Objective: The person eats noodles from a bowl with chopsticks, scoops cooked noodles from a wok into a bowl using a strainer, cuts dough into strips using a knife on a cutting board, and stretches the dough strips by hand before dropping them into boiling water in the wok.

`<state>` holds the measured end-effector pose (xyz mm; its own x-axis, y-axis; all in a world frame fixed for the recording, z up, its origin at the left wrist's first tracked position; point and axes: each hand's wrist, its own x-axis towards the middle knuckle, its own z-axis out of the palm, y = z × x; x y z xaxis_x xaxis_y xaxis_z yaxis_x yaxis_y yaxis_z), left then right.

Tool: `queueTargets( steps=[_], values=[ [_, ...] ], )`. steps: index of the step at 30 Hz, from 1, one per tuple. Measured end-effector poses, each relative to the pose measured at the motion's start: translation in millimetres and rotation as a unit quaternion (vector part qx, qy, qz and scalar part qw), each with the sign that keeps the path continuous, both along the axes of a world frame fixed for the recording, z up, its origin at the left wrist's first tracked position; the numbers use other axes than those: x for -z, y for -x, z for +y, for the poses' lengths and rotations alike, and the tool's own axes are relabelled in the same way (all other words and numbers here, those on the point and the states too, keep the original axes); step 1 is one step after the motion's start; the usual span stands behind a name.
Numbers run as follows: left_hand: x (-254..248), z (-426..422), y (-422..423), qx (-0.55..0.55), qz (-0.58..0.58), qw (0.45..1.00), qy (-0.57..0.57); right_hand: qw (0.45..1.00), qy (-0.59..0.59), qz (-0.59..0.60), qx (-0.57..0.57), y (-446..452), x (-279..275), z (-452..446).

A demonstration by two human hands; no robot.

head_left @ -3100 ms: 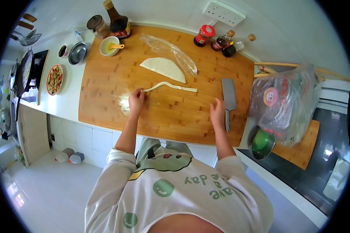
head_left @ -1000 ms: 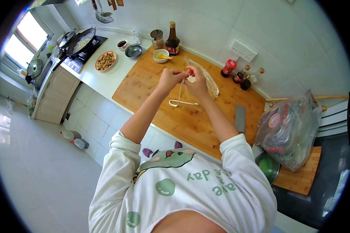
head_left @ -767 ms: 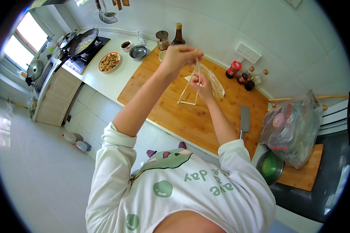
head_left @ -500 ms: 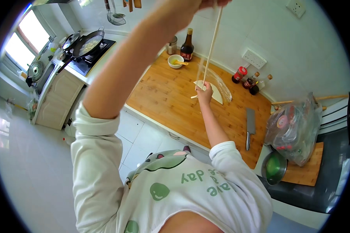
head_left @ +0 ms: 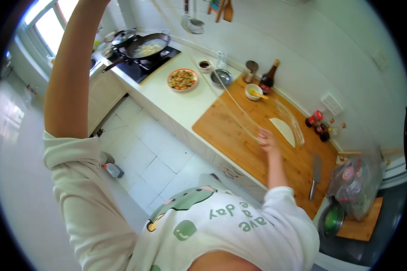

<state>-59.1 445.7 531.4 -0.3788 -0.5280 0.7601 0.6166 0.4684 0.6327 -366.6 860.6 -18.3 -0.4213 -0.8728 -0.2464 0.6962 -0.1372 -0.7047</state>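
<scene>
My right hand (head_left: 267, 139), over the wooden board (head_left: 230, 128), is closed on a long, thin strand of dough (head_left: 239, 106). From there the strand runs up and left, blurred, looking doubled in places. My left arm (head_left: 70, 77) is raised at the upper left, its hand outside the top of the view. A pale, flat piece of dough (head_left: 283, 131) with a curved edge lies on the board just beyond my right hand. Clear plastic film (head_left: 294, 119) lies along it.
A cleaver (head_left: 315, 176) lies at the board's right. Behind stand a bowl with a yellow spoon (head_left: 253, 92), a dark bottle (head_left: 269, 77) and small seasoning bottles (head_left: 321, 128). Leftward are a plate of chopped food (head_left: 182, 80), a metal bowl (head_left: 221, 78) and a wok (head_left: 150, 47) on the stove.
The view has swung left toward the stove. My left arm has moved left and its hand has left the view. The strand now slants leftward, and my right hand has come away from the flat dough.
</scene>
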Motion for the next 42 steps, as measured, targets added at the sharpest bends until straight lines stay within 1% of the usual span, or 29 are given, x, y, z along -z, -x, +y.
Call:
queueTargets(
  steps=[1, 2, 3, 4, 6, 7, 9, 10, 11, 13, 15, 17, 18, 20, 23, 25, 26, 28, 32, 33, 34, 35, 36, 37, 38, 39, 40, 41, 42],
  values=[
    [9.7, -41.0, -18.8, -0.033, -0.007, 0.999, -0.033, 0.998, -0.022, 0.054, 0.021, 10.4, -13.8, 8.3],
    [24.0, -91.1, -45.6, -0.067, -0.013, 0.996, -0.065, 0.982, -0.131, 0.095, 0.094, 15.4, -45.5, 14.6],
    [45.4, -129.3, -70.5, -0.077, -0.011, 0.995, -0.061, 0.985, -0.087, 0.135, 0.055, 26.0, -70.2, 22.0],
    [68.8, -163.3, -92.9, -0.143, -0.051, 0.986, 0.068, 0.986, -0.066, 0.144, 0.056, 50.0, -78.2, 31.5],
    [116.2, -228.1, -129.6, -0.148, -0.056, 0.985, 0.065, 0.984, -0.02, 0.166, 0.06, 89.6, -114.3, 34.0],
    [134.1, -245.7, -139.8, -0.138, -0.051, 0.989, -0.009, 0.968, -0.054, 0.227, 0.091, 103.4, -137.6, 30.1],
    [169.6, -280.4, -156.5, -0.12, -0.035, 0.983, -0.132, 0.943, -0.07, 0.278, 0.168, 123.2, -184.2, 13.3],
    [187.1, -297.2, -162.9, -0.112, -0.027, 0.977, -0.18, 0.935, -0.041, 0.291, 0.201, 139.0, -201.0, 1.4],
    [205.8, -324.0, -166.3, -0.054, 0.009, 0.965, -0.255, 0.927, -0.022, 0.323, 0.191, 145.3, -225.9, -13.5],
    [241.0, -368.0, -161.1, -0.073, -0.011, 0.97, -0.232, 0.905, 0.004, 0.39, 0.172, 162.0, -275.4, -48.0],
    [274.1, -432.7, -141.1, -0.08, -0.013, 0.954, -0.287, 0.872, 0.02, 0.456, 0.175, 172.4, -320.1, -97.1],
    [271.0, -440.3, -108.2, -0.182, -0.092, 0.932, -0.3, 0.841, 0.028, 0.512, 0.17, 168.5, -374.5, -161.9],
    [276.3, -462.2, -93.6, -0.198, -0.11, 0.929, -0.291, 0.829, 0.03, 0.537, 0.157, 164.2, -404.0, -200.2],
    [282.7, -506.3, -64.0, -0.187, -0.111, 0.929, -0.299, 0.763, 0.049, 0.629, 0.14, 120.8, -462.4, -298.8],
    [294.8, -545.6, -20.4, -0.183, -0.123, 0.927, -0.304, 0.735, 0.045, 0.671, 0.091, 77.2, -520.7, -417.9],
    [296.2, -572.6, 8.4, -0.182, -0.215, 0.937, -0.207, 0.722, 0.067, 0.687, 0.055, 56.9, -548.1, -498.2],
    [301.7, -582.8, 23.5, -0.159, -0.209, 0.939, -0.221, 0.722, 0.09, 0.686, 0.021, 55.7, -557.1, -530.7],
    [319.6, -612.2, 54.6, -0.157, -0.233, 0.94, -0.192, 0.833, 0.098, 0.544, 0.004, -4.1, -572.3, -598.7],
    [359.9, -653.3, 94.9, -0.141, -0.324, 0.931, -0.093, 0.808, 0.054, 0.586, -0.021, -10.7, -577.1, -705.2],
    [395.9, -682.2, 109.0, -0.068, -0.332, 0.936, -0.092, 0.792, 0.025, 0.608, -0.046, -16.2, -575.4, -727.5],
    [390.8, -675.4, 108.6, -0.104, -0.473, 0.875, 0.001, 0.778, 0.011, 0.627, -0.044, -23.9, -571.0, -751.2],
    [423.3, -709.2, 114.5, 0.004, -0.502, 0.857, 0.116, 0.762, -0.005, 0.646, -0.04, -30.3, -564.8, -776.8],
    [436.4, -720.2, 127.8, -0.022, -0.61, 0.726, 0.316, 0.714, -0.027, 0.699, -0.034, -37.1, -558.1, -800.6],
    [446.7, -728.6, 132.2, 0.037, -0.613, 0.708, 0.349, 0.663, -0.053, 0.746, -0.03, -41.1, -550.8, -823.2],
    [432.4, -721.0, 133.4, 0.028, -0.657, 0.657, 0.368, 0.625, -0.1, 0.771, -0.066, -36.9, -545.1, -844.5],
    [413.9, -721.7, 140.2, 0.034, -0.653, 0.658, 0.374, 0.585, -0.147, 0.79, -0.105, -31.7, -537.1, -863.9],
    [398.2, -723.7, 146.3, 0.019, -0.633, 0.686, 0.358, 0.585, -0.156, 0.789, -0.102, -32.7, -524.0, -883.1],
    [382.6, -725.1, 150.7, 0.005, -0.615, 0.711, 0.341, 0.529, -0.141, 0.833, -0.078, -36.2, -508.7, -902.1],
    [363.1, -728.1, 158.0, 0.066, -0.53, 0.799, 0.277, 0.47, -0.124, 0.872, -0.055, -39.0, -494.9, -916.8]
  ],
)
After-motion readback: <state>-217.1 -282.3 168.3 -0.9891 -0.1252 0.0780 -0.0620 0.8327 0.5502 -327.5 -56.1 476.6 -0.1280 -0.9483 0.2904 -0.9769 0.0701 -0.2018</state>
